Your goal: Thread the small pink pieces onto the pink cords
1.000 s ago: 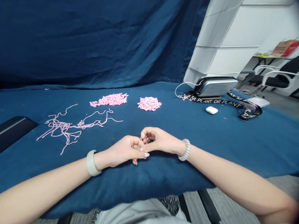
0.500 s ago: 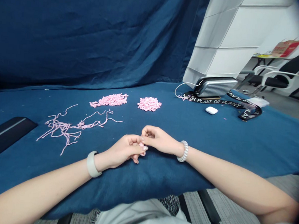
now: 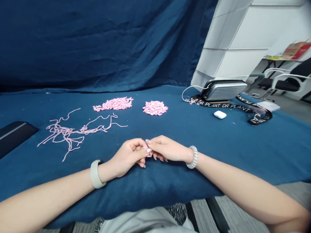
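Note:
My left hand [image 3: 131, 155], with a pale band at the wrist, is closed in a pinch of thumb and fingers. Its tips meet those of my right hand [image 3: 166, 148], also pinched, above the near part of the blue cloth. Whatever lies between the fingertips is too small and covered to make out. Beyond the hands are a round pink piece [image 3: 155, 108] with a bumpy surface and a longer bumpy pink piece [image 3: 116, 104]. Loose pink yarn strands [image 3: 66, 131] lie tangled to the left.
A dark flat case [image 3: 8, 140] lies at the left edge. At the back right are a silver ribbed case [image 3: 226, 90] with a white cable, a black lettered strap [image 3: 224, 106] and a small white earbud case [image 3: 220, 114]. A chair [image 3: 285, 81] stands beyond the table.
My right hand's fingers have gone from curled up to reaching downward, its thumb now against the left fingertips. My left hand has shifted slightly left. The pink pieces and yarn stay put.

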Demonstrator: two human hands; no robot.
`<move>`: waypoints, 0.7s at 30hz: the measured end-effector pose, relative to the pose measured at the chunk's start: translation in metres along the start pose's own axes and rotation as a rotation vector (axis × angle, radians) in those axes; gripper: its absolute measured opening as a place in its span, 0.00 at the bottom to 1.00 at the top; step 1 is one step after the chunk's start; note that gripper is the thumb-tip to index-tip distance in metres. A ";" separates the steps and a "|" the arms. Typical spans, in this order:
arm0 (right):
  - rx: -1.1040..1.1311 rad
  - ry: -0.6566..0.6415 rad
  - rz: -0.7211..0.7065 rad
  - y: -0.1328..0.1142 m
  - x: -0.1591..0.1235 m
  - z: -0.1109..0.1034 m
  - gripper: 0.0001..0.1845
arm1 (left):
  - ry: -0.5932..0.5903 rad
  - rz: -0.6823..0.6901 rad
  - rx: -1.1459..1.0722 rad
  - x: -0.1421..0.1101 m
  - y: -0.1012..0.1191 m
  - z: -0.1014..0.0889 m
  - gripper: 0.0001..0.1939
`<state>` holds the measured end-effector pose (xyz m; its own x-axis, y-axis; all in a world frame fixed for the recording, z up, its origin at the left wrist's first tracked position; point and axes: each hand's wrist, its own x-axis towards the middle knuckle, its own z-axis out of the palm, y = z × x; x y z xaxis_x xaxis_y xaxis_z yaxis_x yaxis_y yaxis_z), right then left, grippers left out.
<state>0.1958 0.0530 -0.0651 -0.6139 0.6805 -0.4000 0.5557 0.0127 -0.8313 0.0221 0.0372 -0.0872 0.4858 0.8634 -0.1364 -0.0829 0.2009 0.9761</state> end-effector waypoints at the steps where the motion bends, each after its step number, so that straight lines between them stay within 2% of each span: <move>1: 0.008 -0.009 0.000 0.001 0.001 0.000 0.48 | 0.007 -0.003 0.001 0.000 0.000 0.000 0.13; 7: 0.058 -0.009 -0.013 0.005 0.005 0.000 0.45 | 0.013 -0.003 0.005 0.000 0.001 0.001 0.14; 14: -0.013 -0.076 0.033 0.002 0.001 -0.002 0.46 | -0.019 0.026 0.031 0.001 -0.002 0.000 0.13; 21: 0.131 -0.087 0.006 0.004 0.003 -0.004 0.42 | 0.011 0.001 0.038 -0.001 -0.001 0.001 0.13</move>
<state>0.1988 0.0581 -0.0681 -0.6604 0.6139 -0.4324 0.4853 -0.0905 -0.8696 0.0226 0.0360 -0.0880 0.4763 0.8685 -0.1373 -0.0500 0.1827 0.9819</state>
